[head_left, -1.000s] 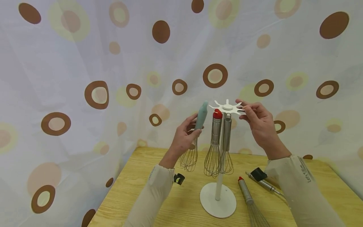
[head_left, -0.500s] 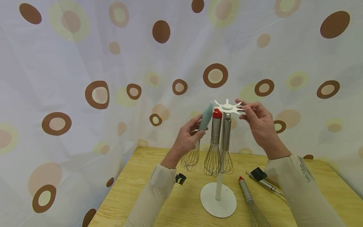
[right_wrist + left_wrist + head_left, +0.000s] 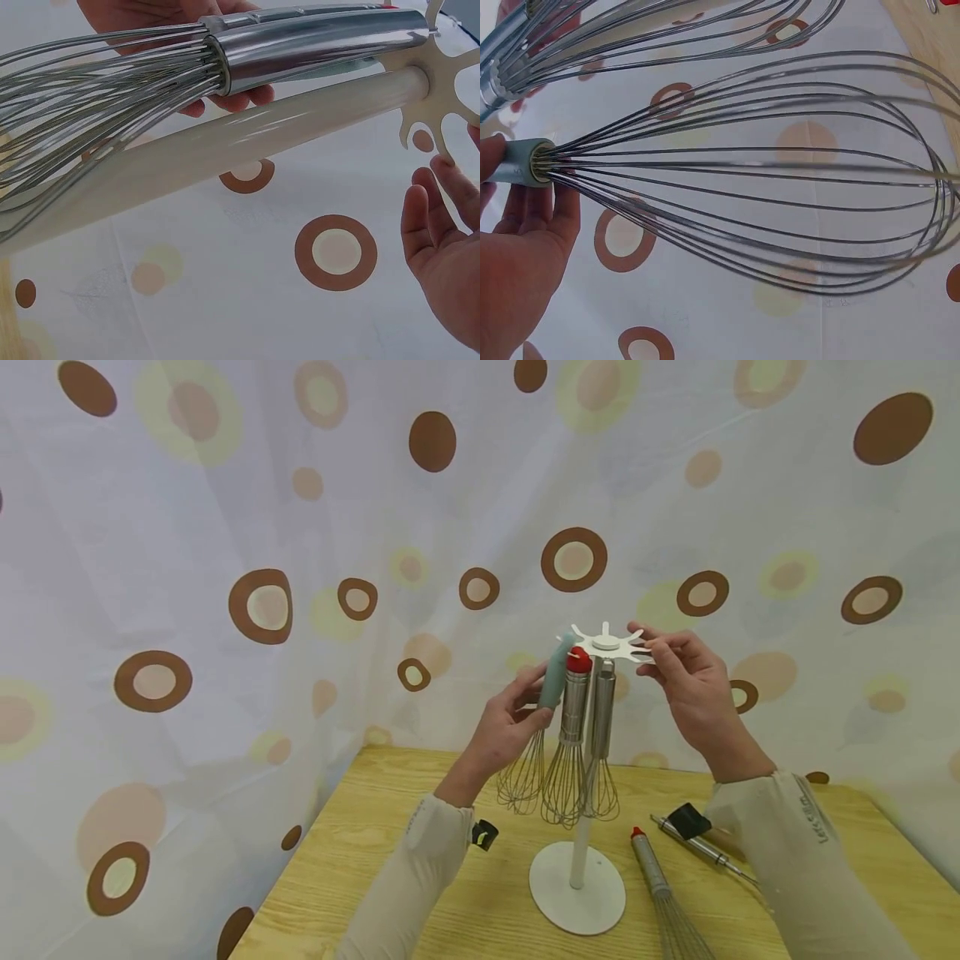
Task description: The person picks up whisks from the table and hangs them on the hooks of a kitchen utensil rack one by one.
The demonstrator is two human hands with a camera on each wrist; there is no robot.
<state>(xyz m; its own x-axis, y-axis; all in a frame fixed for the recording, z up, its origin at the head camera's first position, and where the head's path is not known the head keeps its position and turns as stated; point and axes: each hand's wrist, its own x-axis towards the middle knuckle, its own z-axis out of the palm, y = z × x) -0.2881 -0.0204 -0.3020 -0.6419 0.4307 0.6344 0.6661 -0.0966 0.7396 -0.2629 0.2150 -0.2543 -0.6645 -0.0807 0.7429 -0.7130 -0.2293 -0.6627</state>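
My left hand [image 3: 498, 735] grips a balloon whisk by its pale teal handle [image 3: 553, 681], upright with the wires hanging down. The top of that handle is right at a hook of the white rotating whisk stand [image 3: 606, 643]. In the left wrist view the wire loops [image 3: 765, 165] spread out below the fingers. My right hand [image 3: 693, 689] pinches a hook on the opposite side of the stand's top plate. Between the hands hang a steel whisk with a red tip [image 3: 573, 702] and a plain steel whisk [image 3: 322, 49].
On the wooden table [image 3: 390, 852], right of the stand's round white base [image 3: 543, 893], lie a red-tipped whisk [image 3: 656, 877] and a slim steel utensil [image 3: 712, 850], partly behind the right sleeve. A dotted curtain [image 3: 337, 510] stands behind.
My left hand has moved right with the teal-handled whisk, bringing its top to the stand's hooks beside the red-tipped whisk. The right hand keeps its hold on the plate.
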